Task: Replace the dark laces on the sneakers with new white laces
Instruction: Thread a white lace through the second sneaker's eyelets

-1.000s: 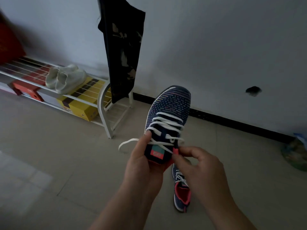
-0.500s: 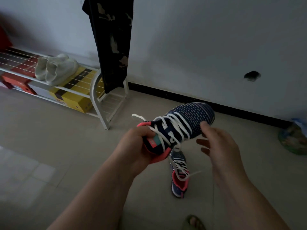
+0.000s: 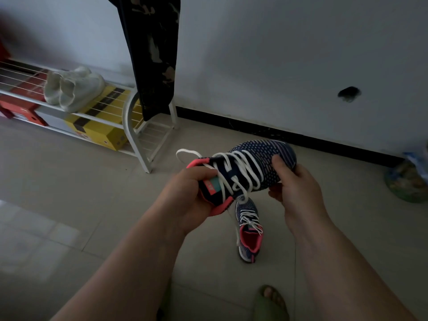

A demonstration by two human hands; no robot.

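Head view: both sneakers laced white, ends untied.
Left hand [image 3: 185, 195] gripping heel, right hand [image 3: 294, 184] gripping toe of raised sneaker [image 3: 250, 167]; other sneaker [image 3: 249, 230] on floor; tying left.

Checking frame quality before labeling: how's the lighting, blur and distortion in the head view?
Head view: dim, bluish, underexposed, no glare. The held sneaker and both hands, left and right, are readable, white laces stand out. Wide-angle bending shows on the baseboard and shoe rack. Left edge and far right corner look smeared; the sneaker on the floor is fairly sharp.
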